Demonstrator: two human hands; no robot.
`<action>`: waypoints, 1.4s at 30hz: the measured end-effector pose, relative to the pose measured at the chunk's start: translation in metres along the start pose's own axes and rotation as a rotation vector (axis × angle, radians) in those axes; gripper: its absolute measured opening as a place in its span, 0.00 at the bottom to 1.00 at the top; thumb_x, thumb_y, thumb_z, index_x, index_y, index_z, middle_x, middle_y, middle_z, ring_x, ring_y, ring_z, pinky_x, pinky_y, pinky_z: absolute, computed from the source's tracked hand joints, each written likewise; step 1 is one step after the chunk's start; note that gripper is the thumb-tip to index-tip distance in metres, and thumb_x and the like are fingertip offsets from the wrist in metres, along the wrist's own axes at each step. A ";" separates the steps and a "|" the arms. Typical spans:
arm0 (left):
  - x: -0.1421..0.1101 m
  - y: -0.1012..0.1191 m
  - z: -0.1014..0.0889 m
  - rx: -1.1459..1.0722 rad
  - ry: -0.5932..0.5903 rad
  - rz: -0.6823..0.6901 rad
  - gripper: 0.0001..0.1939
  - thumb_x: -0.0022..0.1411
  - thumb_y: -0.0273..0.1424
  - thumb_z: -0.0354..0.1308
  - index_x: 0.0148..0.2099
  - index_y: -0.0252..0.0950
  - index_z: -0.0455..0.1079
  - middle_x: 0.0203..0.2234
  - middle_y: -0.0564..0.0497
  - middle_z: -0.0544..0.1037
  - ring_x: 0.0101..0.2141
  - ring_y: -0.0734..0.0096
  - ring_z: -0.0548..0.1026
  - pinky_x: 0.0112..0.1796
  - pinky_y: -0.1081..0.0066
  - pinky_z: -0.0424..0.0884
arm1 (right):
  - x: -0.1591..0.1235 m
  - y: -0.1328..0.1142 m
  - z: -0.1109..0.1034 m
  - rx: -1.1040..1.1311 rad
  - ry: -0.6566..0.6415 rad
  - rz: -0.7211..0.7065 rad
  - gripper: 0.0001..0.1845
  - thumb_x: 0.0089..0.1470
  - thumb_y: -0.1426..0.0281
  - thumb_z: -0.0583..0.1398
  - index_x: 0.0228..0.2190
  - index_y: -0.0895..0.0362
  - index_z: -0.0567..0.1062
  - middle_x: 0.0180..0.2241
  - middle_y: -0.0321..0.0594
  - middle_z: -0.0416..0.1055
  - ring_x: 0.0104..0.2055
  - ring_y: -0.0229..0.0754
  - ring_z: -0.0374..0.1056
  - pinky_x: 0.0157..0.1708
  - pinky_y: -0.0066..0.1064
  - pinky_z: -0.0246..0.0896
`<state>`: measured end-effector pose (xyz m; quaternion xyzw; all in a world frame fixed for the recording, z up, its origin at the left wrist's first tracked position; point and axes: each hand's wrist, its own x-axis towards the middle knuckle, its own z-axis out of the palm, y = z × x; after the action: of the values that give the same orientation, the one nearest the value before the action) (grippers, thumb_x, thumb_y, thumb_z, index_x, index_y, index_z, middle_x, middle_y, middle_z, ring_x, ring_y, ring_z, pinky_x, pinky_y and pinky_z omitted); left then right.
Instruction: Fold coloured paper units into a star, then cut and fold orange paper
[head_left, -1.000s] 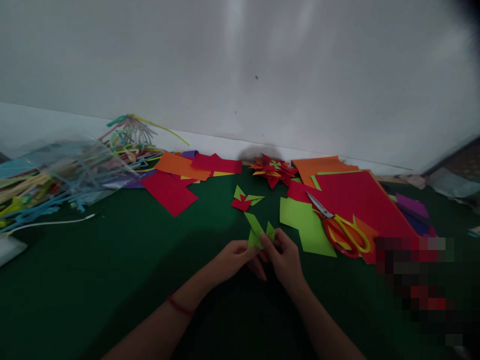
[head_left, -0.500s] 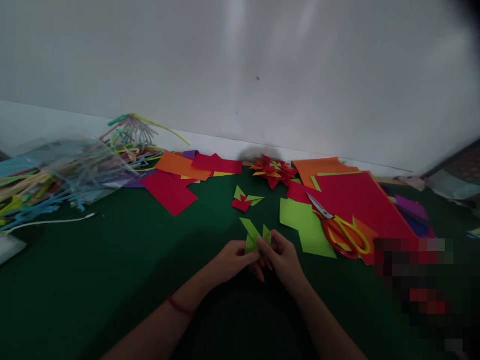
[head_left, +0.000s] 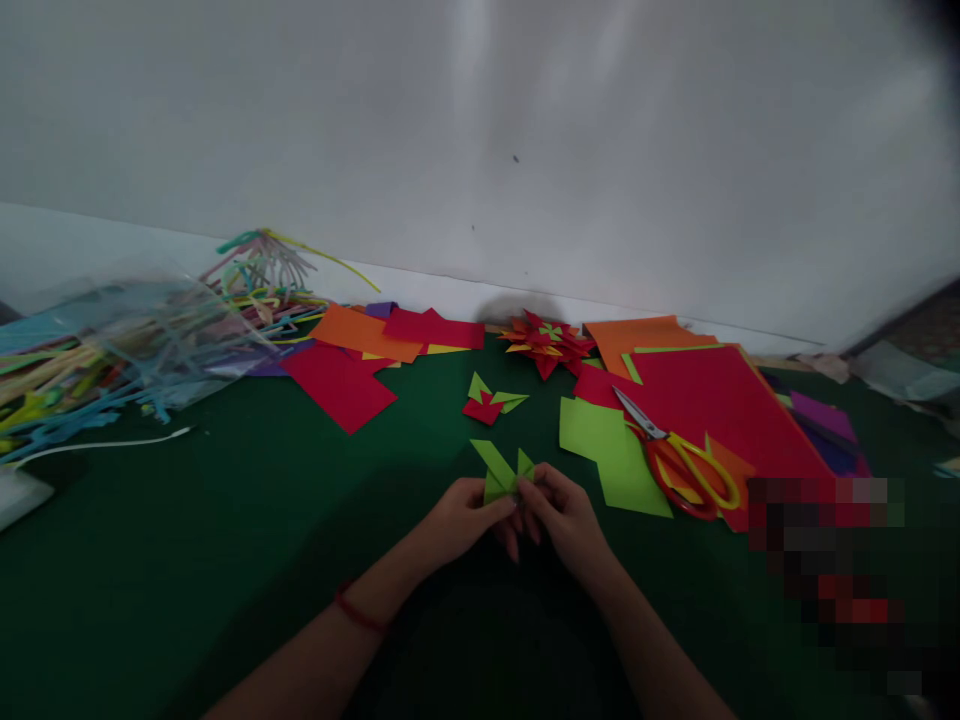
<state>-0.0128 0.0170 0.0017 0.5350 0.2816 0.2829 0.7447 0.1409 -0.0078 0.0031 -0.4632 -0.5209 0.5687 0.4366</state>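
A folded piece of green paper (head_left: pixel 496 470) is held up between both hands just above the table, with two pointed flaps sticking upward. My left hand (head_left: pixel 463 520) is closed on its left side, thumb pressed on the lower edge. On the right side, my right hand (head_left: pixel 559 507) pinches it between thumb and fingers. Beyond the hands lies a small red and green folded paper piece (head_left: pixel 486 402). Farther back sits a layered paper flower (head_left: pixel 547 342) in red, orange, yellow and green.
Scissors (head_left: pixel 679 455) with red and yellow handles lie on green sheets (head_left: pixel 592 428) and a red sheet (head_left: pixel 697 400) at right. Red paper (head_left: pixel 345 388) and orange paper (head_left: pixel 364 332) lie left of centre. Colourful pipe cleaners (head_left: pixel 135 350) partly under clear plastic cover the far left. A white wall stands behind.
The green folded paper has shifted slightly left and tilted a little in the hands. My right fingers have moved slightly left with it. Everything else on the table stays put.
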 end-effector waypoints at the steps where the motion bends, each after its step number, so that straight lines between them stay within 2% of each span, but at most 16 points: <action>1: 0.000 0.000 0.000 0.024 0.010 -0.005 0.14 0.59 0.35 0.51 0.27 0.29 0.67 0.23 0.48 0.75 0.20 0.74 0.73 0.26 0.74 0.67 | 0.000 0.001 0.000 0.008 -0.002 0.016 0.12 0.54 0.61 0.55 0.26 0.56 0.65 0.15 0.27 0.61 0.14 0.29 0.53 0.15 0.22 0.46; 5: -0.001 0.002 0.000 0.139 0.069 -0.027 0.17 0.60 0.37 0.50 0.28 0.30 0.68 0.13 0.54 0.71 0.16 0.77 0.70 0.25 0.76 0.64 | 0.002 0.003 -0.002 0.057 0.060 0.060 0.11 0.50 0.61 0.58 0.27 0.56 0.66 0.12 0.24 0.58 0.10 0.27 0.47 0.10 0.21 0.37; 7: 0.000 0.001 -0.001 0.114 0.126 -0.031 0.16 0.60 0.39 0.51 0.30 0.30 0.68 0.13 0.54 0.71 0.16 0.76 0.69 0.23 0.76 0.63 | 0.004 0.004 -0.005 0.090 0.123 0.028 0.11 0.49 0.61 0.60 0.26 0.56 0.67 0.12 0.24 0.59 0.10 0.26 0.46 0.09 0.20 0.36; 9: 0.002 -0.001 -0.002 0.032 0.170 -0.012 0.16 0.58 0.41 0.52 0.33 0.30 0.68 0.15 0.52 0.73 0.18 0.74 0.71 0.24 0.74 0.65 | 0.005 0.005 -0.008 0.113 0.177 -0.017 0.10 0.48 0.63 0.61 0.26 0.56 0.67 0.13 0.25 0.61 0.11 0.26 0.50 0.11 0.20 0.42; 12: 0.005 -0.005 -0.006 -0.078 0.168 0.023 0.19 0.59 0.43 0.50 0.37 0.30 0.67 0.20 0.48 0.75 0.21 0.70 0.73 0.26 0.70 0.68 | 0.007 0.005 -0.015 0.112 0.200 -0.047 0.08 0.48 0.65 0.61 0.28 0.56 0.70 0.18 0.29 0.67 0.19 0.31 0.62 0.19 0.22 0.56; 15: 0.008 -0.010 -0.010 -0.173 0.141 -0.001 0.25 0.59 0.48 0.44 0.38 0.30 0.66 0.21 0.45 0.76 0.21 0.66 0.74 0.25 0.68 0.68 | 0.008 0.004 -0.022 0.080 0.189 -0.050 0.09 0.46 0.66 0.63 0.31 0.55 0.72 0.25 0.34 0.72 0.27 0.36 0.68 0.25 0.25 0.62; 17: 0.008 -0.011 -0.011 -0.199 0.130 -0.021 0.26 0.59 0.50 0.43 0.36 0.29 0.67 0.21 0.45 0.75 0.21 0.66 0.74 0.24 0.68 0.68 | 0.008 0.004 -0.025 0.039 0.136 -0.072 0.08 0.45 0.68 0.63 0.31 0.54 0.73 0.30 0.36 0.73 0.32 0.38 0.69 0.29 0.28 0.64; 19: 0.008 -0.010 -0.010 -0.144 0.148 -0.017 0.22 0.56 0.47 0.50 0.33 0.30 0.67 0.22 0.48 0.74 0.22 0.68 0.74 0.24 0.70 0.68 | 0.008 0.004 -0.026 -0.005 0.041 -0.104 0.04 0.46 0.69 0.62 0.29 0.54 0.75 0.34 0.38 0.74 0.37 0.41 0.70 0.35 0.31 0.65; 22: 0.008 -0.008 -0.009 -0.034 0.179 0.003 0.14 0.52 0.39 0.59 0.32 0.31 0.67 0.22 0.52 0.72 0.23 0.72 0.72 0.25 0.73 0.69 | 0.007 0.003 -0.026 -0.063 -0.039 -0.150 0.05 0.49 0.70 0.59 0.30 0.53 0.76 0.40 0.39 0.73 0.41 0.42 0.69 0.40 0.35 0.65; 27: 0.008 -0.007 -0.009 -0.063 0.255 -0.035 0.11 0.53 0.35 0.58 0.34 0.32 0.65 0.24 0.50 0.75 0.24 0.70 0.74 0.26 0.72 0.69 | 0.006 0.002 -0.026 -0.236 0.117 -0.306 0.12 0.55 0.72 0.53 0.38 0.50 0.74 0.46 0.39 0.69 0.48 0.42 0.65 0.46 0.39 0.61; 31: 0.009 -0.004 -0.008 -0.152 0.335 -0.042 0.12 0.55 0.35 0.57 0.36 0.33 0.61 0.26 0.48 0.76 0.26 0.67 0.76 0.26 0.71 0.70 | 0.005 0.000 -0.032 -0.478 0.213 -0.453 0.14 0.55 0.75 0.52 0.35 0.49 0.76 0.48 0.38 0.66 0.49 0.43 0.63 0.47 0.40 0.60; 35: 0.009 -0.002 -0.008 -0.182 0.352 -0.039 0.13 0.55 0.35 0.57 0.39 0.33 0.62 0.30 0.46 0.76 0.30 0.64 0.77 0.30 0.68 0.71 | 0.006 0.001 -0.036 -0.668 0.162 -0.569 0.17 0.54 0.77 0.52 0.34 0.47 0.77 0.51 0.37 0.64 0.51 0.45 0.61 0.45 0.41 0.62; 38: 0.009 -0.004 -0.010 -0.182 0.326 -0.033 0.15 0.53 0.34 0.59 0.42 0.33 0.65 0.33 0.47 0.75 0.32 0.64 0.76 0.32 0.66 0.72 | 0.008 0.003 -0.037 -0.734 0.105 -0.631 0.18 0.53 0.79 0.53 0.33 0.46 0.77 0.51 0.36 0.64 0.54 0.46 0.57 0.48 0.44 0.58; 42: 0.010 -0.006 -0.011 -0.160 0.324 -0.032 0.12 0.51 0.35 0.60 0.37 0.33 0.67 0.30 0.50 0.74 0.33 0.66 0.74 0.33 0.66 0.72 | 0.009 0.005 -0.036 -0.801 0.062 -0.666 0.18 0.51 0.80 0.54 0.32 0.47 0.78 0.53 0.36 0.62 0.56 0.46 0.54 0.51 0.46 0.55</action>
<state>-0.0132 0.0290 -0.0078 0.4171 0.3828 0.3749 0.7341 0.1742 0.0074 -0.0038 -0.4198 -0.8036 0.1413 0.3977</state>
